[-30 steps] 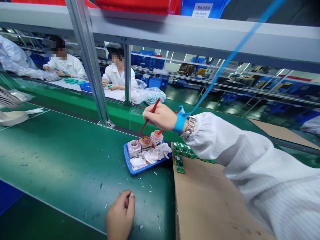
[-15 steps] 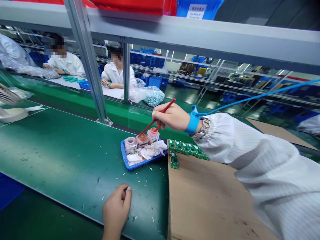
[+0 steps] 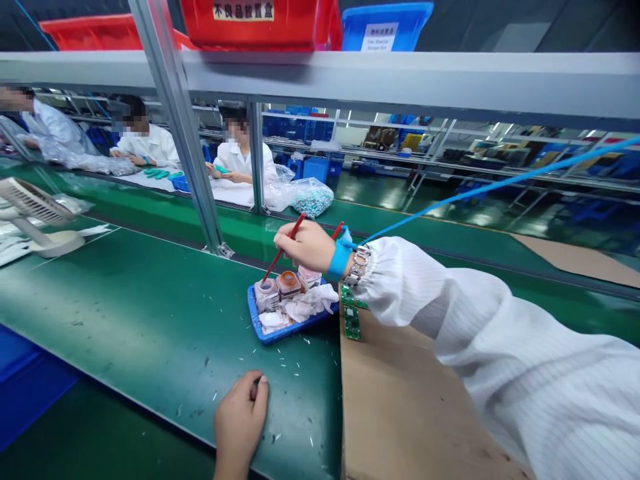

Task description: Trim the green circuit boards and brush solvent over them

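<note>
The right arm reaches forward from a white striped cleanroom sleeve, bent at the wrist, with the right hand held above a blue plastic tray. Its fingers pinch a thin red-handled brush, whose tip goes down into the left of three small jars. A second red stick shows beyond the hand; whether the hand holds it too, I cannot tell.

The jars stand in a row at the back of the tray: a pale one on the left, an orange-topped one in the middle, and a pinkish one on the right, partly behind the hand. Crumpled white wipes lie against them.

The left hand rests apart on the green bench mat, curled with its fingers folded in, nearest the tray. A blue wrist strap circles the right wrist, its blue cord running off to the right. Green circuit boards lie on a cardboard sheet just beside the tray.
</note>
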`<state>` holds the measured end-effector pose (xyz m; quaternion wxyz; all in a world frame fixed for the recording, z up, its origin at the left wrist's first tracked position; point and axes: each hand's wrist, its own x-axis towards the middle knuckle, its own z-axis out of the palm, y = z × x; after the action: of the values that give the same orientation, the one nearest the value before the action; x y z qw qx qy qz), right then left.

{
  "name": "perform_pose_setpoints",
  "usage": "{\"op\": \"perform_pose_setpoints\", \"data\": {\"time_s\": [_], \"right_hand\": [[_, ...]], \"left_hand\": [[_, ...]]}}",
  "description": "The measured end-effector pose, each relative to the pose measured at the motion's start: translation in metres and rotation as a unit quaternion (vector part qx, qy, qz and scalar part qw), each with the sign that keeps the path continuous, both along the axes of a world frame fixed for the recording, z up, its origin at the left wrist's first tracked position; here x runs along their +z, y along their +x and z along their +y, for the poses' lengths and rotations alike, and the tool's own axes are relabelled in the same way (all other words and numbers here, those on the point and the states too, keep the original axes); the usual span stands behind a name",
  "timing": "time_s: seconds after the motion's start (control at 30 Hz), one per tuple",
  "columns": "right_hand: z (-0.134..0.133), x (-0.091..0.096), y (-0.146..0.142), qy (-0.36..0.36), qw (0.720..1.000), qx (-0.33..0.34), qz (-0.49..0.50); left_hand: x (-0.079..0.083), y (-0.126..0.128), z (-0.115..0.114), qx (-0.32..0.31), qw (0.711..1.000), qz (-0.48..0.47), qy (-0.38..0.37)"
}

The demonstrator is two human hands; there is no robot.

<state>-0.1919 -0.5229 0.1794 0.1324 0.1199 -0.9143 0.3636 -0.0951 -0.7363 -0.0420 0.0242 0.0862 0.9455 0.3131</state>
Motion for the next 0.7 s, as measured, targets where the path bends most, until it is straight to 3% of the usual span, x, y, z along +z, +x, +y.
{"op": "perform_pose_setpoints", "data": {"time_s": [0.4,0.7], "right_hand": [[0.035,-0.002,0.028,-0.062,0.997,-0.044,-0.007],[0.019,-0.015,0.020,-0.076,0.997,-0.017,0.012]], "left_hand": [[0.004,0.000,0.001,-0.013,1.000,-0.008,-0.015],[0.001,-0.004,-0.001,-0.012,1.000,-0.009,-0.024]]}}
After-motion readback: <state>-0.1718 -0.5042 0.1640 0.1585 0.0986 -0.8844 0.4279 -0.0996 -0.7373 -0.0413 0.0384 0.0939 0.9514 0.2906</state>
